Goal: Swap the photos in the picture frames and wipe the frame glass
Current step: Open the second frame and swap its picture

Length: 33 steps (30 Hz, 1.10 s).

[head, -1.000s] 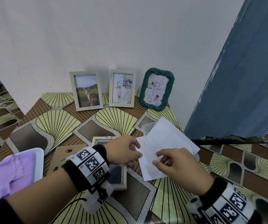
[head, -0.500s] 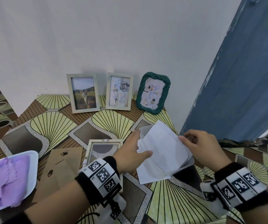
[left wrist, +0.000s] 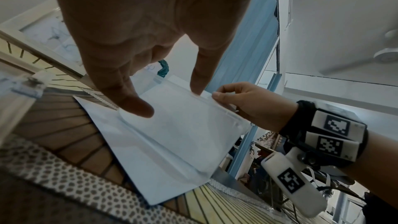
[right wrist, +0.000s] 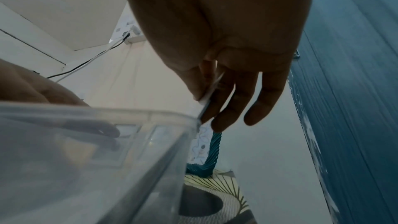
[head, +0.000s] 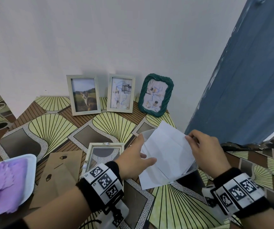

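Observation:
Several white photo sheets (head: 167,156), face down, lie on a clear plastic box (head: 192,169) at the table's right edge. My left hand (head: 139,151) rests on their left side with straight fingers and the thumb (left wrist: 137,108) pressing down. My right hand (head: 190,139) pinches the far right edge of a sheet (right wrist: 210,91) at the box's corner (right wrist: 193,122). An empty pale frame (head: 105,144) lies flat under my left wrist, its brown backing board (head: 58,176) beside it. What the sheets show is hidden.
Three frames stand against the wall: a cat photo (head: 83,95), a sketch (head: 120,93) and a green twisted frame (head: 155,95). A purple cloth (head: 2,184) lies on a white tray (head: 31,171) at front left. A blue door (head: 240,80) stands at the right.
My right hand has moved from the sheets' near side up to their far right edge and pinched it. My left hand has uncurled and now lies flat on the sheets.

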Each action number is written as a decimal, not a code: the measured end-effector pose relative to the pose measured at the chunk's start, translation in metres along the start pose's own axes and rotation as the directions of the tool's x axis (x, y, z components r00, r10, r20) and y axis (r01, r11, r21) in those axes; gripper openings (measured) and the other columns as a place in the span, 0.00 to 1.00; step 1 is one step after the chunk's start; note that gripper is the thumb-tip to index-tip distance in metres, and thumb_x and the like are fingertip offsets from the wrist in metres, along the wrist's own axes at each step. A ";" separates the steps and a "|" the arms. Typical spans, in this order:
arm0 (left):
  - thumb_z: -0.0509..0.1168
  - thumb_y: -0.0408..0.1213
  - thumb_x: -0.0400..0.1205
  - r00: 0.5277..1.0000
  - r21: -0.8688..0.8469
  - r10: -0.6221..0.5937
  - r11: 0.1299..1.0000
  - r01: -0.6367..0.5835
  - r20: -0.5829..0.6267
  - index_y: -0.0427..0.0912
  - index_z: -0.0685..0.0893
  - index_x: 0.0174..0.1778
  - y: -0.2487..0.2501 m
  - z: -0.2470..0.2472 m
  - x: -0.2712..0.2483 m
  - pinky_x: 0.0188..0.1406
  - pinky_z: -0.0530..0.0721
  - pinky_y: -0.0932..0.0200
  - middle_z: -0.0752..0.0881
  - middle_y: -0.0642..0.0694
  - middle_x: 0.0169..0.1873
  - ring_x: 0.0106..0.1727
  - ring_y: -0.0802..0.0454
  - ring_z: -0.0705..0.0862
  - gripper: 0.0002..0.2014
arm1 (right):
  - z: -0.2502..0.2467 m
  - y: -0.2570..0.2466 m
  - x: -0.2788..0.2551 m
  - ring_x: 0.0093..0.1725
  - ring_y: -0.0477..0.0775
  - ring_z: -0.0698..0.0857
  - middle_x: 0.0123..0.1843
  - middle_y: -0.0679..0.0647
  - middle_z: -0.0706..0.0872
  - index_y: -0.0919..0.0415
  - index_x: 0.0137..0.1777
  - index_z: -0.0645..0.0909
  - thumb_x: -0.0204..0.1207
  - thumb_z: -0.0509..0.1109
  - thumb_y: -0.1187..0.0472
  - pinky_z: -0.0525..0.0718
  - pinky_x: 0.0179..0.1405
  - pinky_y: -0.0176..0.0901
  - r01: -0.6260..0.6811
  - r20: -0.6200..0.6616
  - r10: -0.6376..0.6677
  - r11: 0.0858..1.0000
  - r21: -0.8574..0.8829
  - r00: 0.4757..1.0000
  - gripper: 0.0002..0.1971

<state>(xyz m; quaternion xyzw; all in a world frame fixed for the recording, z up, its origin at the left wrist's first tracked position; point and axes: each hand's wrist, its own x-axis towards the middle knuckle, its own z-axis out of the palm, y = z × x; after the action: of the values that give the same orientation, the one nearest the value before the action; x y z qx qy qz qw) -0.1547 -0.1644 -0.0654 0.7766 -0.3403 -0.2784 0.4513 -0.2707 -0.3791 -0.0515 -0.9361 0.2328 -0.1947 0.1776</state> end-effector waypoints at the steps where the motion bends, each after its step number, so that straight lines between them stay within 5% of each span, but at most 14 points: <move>1: 0.70 0.45 0.78 1.000 0.003 0.001 1.000 -0.001 -0.002 0.71 0.61 0.74 0.000 0.001 0.000 0.53 0.89 0.44 0.79 0.60 0.66 0.60 0.52 0.84 0.33 | -0.003 -0.001 0.000 0.32 0.52 0.81 0.31 0.49 0.83 0.53 0.42 0.77 0.86 0.62 0.51 0.81 0.31 0.52 0.008 -0.021 -0.009 1.000 -0.008 1.000 0.12; 7: 0.70 0.45 0.79 1.000 0.004 -0.017 1.000 0.017 -0.011 0.64 0.58 0.79 0.001 0.002 -0.001 0.54 0.89 0.44 0.78 0.56 0.67 0.61 0.52 0.83 0.36 | -0.017 -0.012 0.002 0.35 0.52 0.79 0.35 0.48 0.80 0.57 0.42 0.75 0.86 0.61 0.55 0.77 0.33 0.53 0.113 -0.167 -0.105 0.993 0.041 0.980 0.12; 12: 0.69 0.46 0.81 0.999 -0.087 0.012 0.996 -0.016 -0.047 0.64 0.61 0.78 0.005 -0.006 -0.005 0.61 0.86 0.44 0.74 0.63 0.71 0.68 0.52 0.79 0.32 | -0.030 -0.034 0.003 0.35 0.46 0.79 0.33 0.46 0.79 0.54 0.43 0.74 0.86 0.62 0.57 0.71 0.32 0.31 0.216 -0.354 -0.160 0.968 0.126 0.922 0.09; 15: 0.67 0.49 0.82 0.986 -0.131 0.086 0.986 -0.105 -0.142 0.63 0.55 0.83 0.010 -0.019 -0.011 0.68 0.81 0.47 0.65 0.71 0.74 0.72 0.58 0.76 0.36 | -0.038 -0.046 0.005 0.39 0.44 0.80 0.35 0.45 0.82 0.53 0.44 0.77 0.86 0.63 0.56 0.74 0.35 0.31 0.213 -0.387 -0.080 0.925 0.315 0.919 0.09; 19: 0.65 0.47 0.83 0.940 -0.209 0.227 0.936 -0.282 -0.254 0.69 0.62 0.79 0.021 -0.043 -0.027 0.68 0.82 0.53 0.70 0.76 0.73 0.68 0.69 0.79 0.30 | -0.038 -0.063 0.001 0.45 0.39 0.86 0.43 0.38 0.88 0.49 0.48 0.83 0.84 0.67 0.58 0.83 0.43 0.30 0.190 -0.314 -0.009 0.812 0.552 0.949 0.05; 22: 0.62 0.48 0.82 0.917 -0.171 0.307 0.919 -0.355 -0.253 0.79 0.67 0.71 0.025 -0.062 -0.045 0.63 0.82 0.65 0.73 0.77 0.70 0.69 0.73 0.76 0.26 | -0.027 -0.078 -0.006 0.43 0.46 0.89 0.42 0.46 0.90 0.47 0.53 0.83 0.82 0.69 0.62 0.87 0.43 0.44 0.163 -0.213 -0.024 0.730 0.664 0.977 0.07; 25: 0.64 0.47 0.82 0.920 -0.137 0.309 0.928 -0.348 -0.242 0.72 0.67 0.76 0.016 -0.081 -0.062 0.65 0.81 0.65 0.75 0.71 0.72 0.72 0.69 0.75 0.27 | -0.018 -0.090 -0.013 0.39 0.50 0.90 0.43 0.51 0.88 0.40 0.58 0.81 0.80 0.71 0.66 0.86 0.40 0.48 0.074 -0.041 -0.066 0.658 0.750 0.997 0.17; 28: 0.63 0.49 0.83 0.948 0.053 0.285 0.958 -0.281 -0.144 0.72 0.64 0.78 -0.001 -0.100 -0.076 0.64 0.82 0.60 0.75 0.72 0.71 0.71 0.69 0.75 0.28 | -0.006 -0.098 -0.019 0.32 0.47 0.87 0.48 0.45 0.83 0.40 0.57 0.85 0.77 0.73 0.68 0.84 0.35 0.39 0.022 0.127 -0.162 0.696 0.718 0.979 0.19; 30: 0.61 0.59 0.80 0.975 0.228 0.200 0.958 -0.174 -0.093 0.74 0.62 0.78 -0.021 -0.112 -0.087 0.66 0.80 0.56 0.74 0.73 0.72 0.72 0.72 0.73 0.29 | 0.003 -0.105 -0.024 0.30 0.46 0.87 0.46 0.40 0.82 0.42 0.55 0.87 0.76 0.75 0.68 0.82 0.34 0.36 0.007 0.203 -0.200 0.729 0.685 0.959 0.17; 33: 0.52 0.70 0.77 0.993 0.624 0.089 0.782 -0.019 -0.081 0.66 0.59 0.81 -0.056 -0.120 -0.100 0.77 0.69 0.55 0.68 0.67 0.78 0.76 0.71 0.65 0.35 | 0.018 -0.115 -0.031 0.35 0.46 0.91 0.48 0.40 0.84 0.45 0.59 0.87 0.75 0.77 0.63 0.87 0.39 0.39 0.009 0.266 -0.210 0.800 0.600 0.941 0.15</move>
<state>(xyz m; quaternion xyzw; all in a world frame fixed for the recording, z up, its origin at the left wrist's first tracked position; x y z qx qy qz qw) -0.1117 -0.0043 -0.0504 0.8854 -0.4106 -0.0962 0.1955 -0.2455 -0.2643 -0.0272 -0.8648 0.0737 -0.1134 0.4835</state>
